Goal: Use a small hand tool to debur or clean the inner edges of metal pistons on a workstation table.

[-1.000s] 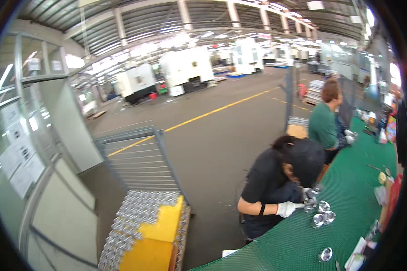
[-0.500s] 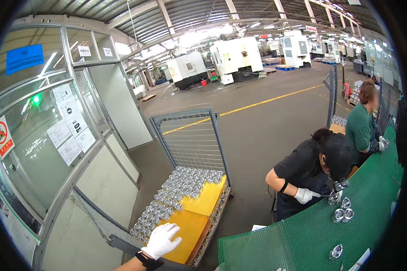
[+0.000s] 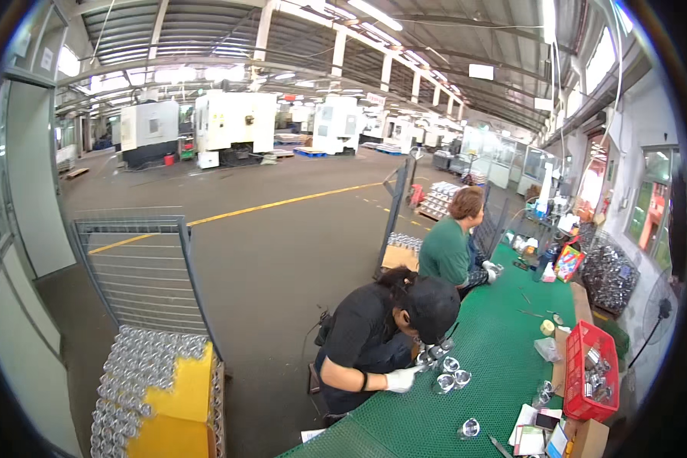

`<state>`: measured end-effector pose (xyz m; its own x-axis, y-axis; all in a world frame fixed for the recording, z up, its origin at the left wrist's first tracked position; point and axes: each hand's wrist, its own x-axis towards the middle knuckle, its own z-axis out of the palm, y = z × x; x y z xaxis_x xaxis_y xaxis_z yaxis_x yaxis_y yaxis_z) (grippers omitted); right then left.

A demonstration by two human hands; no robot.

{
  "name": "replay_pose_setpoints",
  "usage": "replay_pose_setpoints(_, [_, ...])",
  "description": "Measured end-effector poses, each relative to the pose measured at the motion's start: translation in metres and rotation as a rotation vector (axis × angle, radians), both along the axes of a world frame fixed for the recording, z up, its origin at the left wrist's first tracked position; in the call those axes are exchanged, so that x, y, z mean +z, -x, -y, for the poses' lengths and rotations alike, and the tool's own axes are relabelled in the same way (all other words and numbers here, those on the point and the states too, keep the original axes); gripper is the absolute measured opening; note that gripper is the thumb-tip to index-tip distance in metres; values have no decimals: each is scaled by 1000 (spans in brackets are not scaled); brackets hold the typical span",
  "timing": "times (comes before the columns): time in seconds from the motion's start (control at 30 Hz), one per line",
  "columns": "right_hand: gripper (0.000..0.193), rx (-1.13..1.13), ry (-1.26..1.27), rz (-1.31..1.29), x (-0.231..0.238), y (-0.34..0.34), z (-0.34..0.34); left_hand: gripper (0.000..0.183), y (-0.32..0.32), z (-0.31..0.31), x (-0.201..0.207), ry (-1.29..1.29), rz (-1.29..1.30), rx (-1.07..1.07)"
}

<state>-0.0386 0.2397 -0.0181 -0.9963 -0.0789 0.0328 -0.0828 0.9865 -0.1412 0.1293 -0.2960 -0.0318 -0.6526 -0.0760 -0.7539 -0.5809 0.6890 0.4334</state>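
Neither of my hands shows in the head view now. At the lower left stands a wire-sided cart (image 3: 187, 263) with rows of shiny metal cup-shaped parts (image 3: 133, 362) on yellow sheets (image 3: 179, 393). To the right runs a long bench with a green mesh mat (image 3: 404, 427). One loose metal part (image 3: 469, 429) lies on its near stretch, and a small cluster of like parts (image 3: 452, 375) sits farther along. Beside that cluster, a co-worker in black (image 3: 362, 324) bends over a part, with a white-gloved hand (image 3: 401, 379) at it.
A second co-worker in green (image 3: 446, 244) sits farther along the bench. A red crate (image 3: 580, 382) of metal parts stands at the right, near notebooks and papers (image 3: 528, 431) and a slim pen-like tool (image 3: 500, 446). Large white machines (image 3: 237, 122) stand across the floor.
The view has swung to the right, so the cart now lies farther left and more of the bench shows. My gloved left hand, earlier open over the cart, has left the picture.
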Motion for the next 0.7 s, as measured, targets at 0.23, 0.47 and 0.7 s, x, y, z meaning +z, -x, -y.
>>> replay_pose_setpoints(0.23, [66, 47, -97, -7, 22, 27, -2, 59, -52, 65, -18, 265, 85, 34])
replay_pose_setpoints(0.47, [69, 122, -21, 276, 104, 83, 106, 57, -16, 104, 17, 211, -25, 610])
replay_pose_setpoints(0.7, [89, 561, -327, 881, 70, 157, 223, 61, -42, 74, 3, 38, 6, 911])
